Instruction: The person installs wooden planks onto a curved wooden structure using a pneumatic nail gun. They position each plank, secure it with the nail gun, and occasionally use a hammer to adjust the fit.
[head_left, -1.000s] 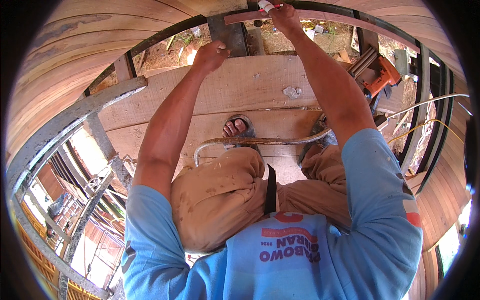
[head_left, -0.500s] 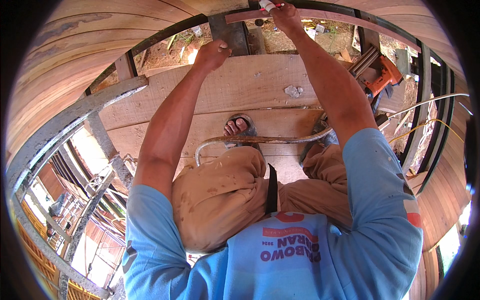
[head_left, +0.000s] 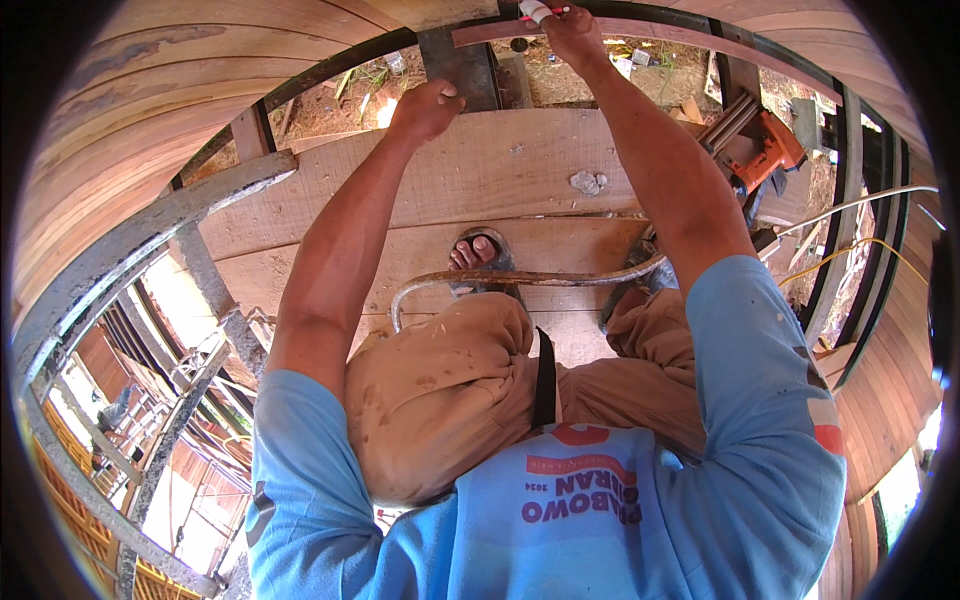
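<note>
At the top, my right hand point(head_left: 572, 40) grips a white object point(head_left: 535, 12) with a thin red piece, perhaps a marker, close against a dark frame rail and a reddish wooden strip point(head_left: 650, 30). My left hand point(head_left: 430, 110) is closed beside a dark steel post point(head_left: 455, 70); what it holds, if anything, is hidden. My sandalled feet rest on wide wooden boards point(head_left: 300, 220), one foot point(head_left: 475, 255) showing clearly between my forearms. A grimy hose point(head_left: 530, 280) crosses the boards past my knees. Small pale lumps point(head_left: 588, 182) lie on the board ahead.
An orange nail gun point(head_left: 765, 150) lies at the right, near a white hose point(head_left: 850, 200) and a yellow cord point(head_left: 880, 243). Curved plank walls point(head_left: 150, 70) surround me. A grimy metal frame point(head_left: 130, 250) runs along the left, with scaffolding and bright ground far below.
My hands and arms stay almost where they were, with only a very slight shift. Far off at the lower left, a small grey shape, possibly a person, has moved slightly.
</note>
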